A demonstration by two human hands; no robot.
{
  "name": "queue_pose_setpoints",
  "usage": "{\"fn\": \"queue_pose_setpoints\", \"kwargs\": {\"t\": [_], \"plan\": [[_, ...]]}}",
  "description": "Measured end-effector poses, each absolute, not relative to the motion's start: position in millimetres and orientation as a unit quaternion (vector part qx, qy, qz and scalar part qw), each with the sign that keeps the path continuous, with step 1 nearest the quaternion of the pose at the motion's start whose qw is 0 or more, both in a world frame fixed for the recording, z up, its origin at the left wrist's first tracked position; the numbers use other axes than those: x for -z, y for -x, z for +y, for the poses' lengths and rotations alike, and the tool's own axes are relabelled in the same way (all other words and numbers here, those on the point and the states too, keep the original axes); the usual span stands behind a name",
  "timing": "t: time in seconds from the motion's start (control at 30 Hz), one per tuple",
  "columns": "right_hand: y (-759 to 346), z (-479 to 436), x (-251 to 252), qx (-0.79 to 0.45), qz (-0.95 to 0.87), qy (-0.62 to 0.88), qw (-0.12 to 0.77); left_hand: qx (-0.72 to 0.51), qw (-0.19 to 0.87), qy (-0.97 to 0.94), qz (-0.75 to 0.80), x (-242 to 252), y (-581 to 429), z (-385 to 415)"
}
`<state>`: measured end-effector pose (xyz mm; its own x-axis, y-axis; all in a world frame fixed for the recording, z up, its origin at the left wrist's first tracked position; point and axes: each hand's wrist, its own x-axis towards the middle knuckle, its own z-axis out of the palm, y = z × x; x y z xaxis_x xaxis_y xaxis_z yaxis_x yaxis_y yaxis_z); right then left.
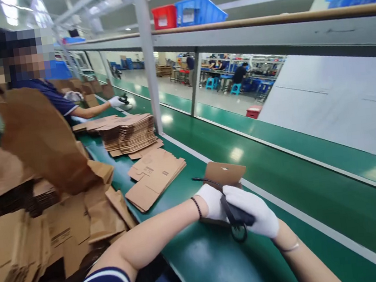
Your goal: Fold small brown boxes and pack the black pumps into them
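Observation:
Both my hands wear white gloves and meet over the green conveyor belt [223, 264]. My left hand [212, 200] is closed around a small brown cardboard box [225, 173] with its flap raised. My right hand [253, 209] is closed on a black cable or strap [234, 220] that ends in a loop below my fingers. A thin black strand runs from the box towards the left.
Flat cardboard blanks lie in a stack [154, 175] on the belt, with a taller stack [128, 132] behind. More cardboard piles [22, 243] fill the left. A co-worker in dark blue sits at the far left, gloved hand [115, 102] on the belt. A metal post [148, 59] stands at the belt's edge.

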<state>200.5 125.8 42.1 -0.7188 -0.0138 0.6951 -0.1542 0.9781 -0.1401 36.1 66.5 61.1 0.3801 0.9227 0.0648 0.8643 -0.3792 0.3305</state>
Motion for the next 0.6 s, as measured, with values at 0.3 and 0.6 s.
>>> {"fn": "queue_pose_setpoints", "kwargs": {"t": [0.3,0.6], "plan": [[-159,128,-79,-0.063,-0.925,0.373,-0.046,-0.042,0.037,-0.830,0.555,-51,-37,61],[-124,140,-49,-0.073,-0.908,0.383,-0.154,-0.012,-0.070,-0.857,0.511,-46,-29,44]]}}
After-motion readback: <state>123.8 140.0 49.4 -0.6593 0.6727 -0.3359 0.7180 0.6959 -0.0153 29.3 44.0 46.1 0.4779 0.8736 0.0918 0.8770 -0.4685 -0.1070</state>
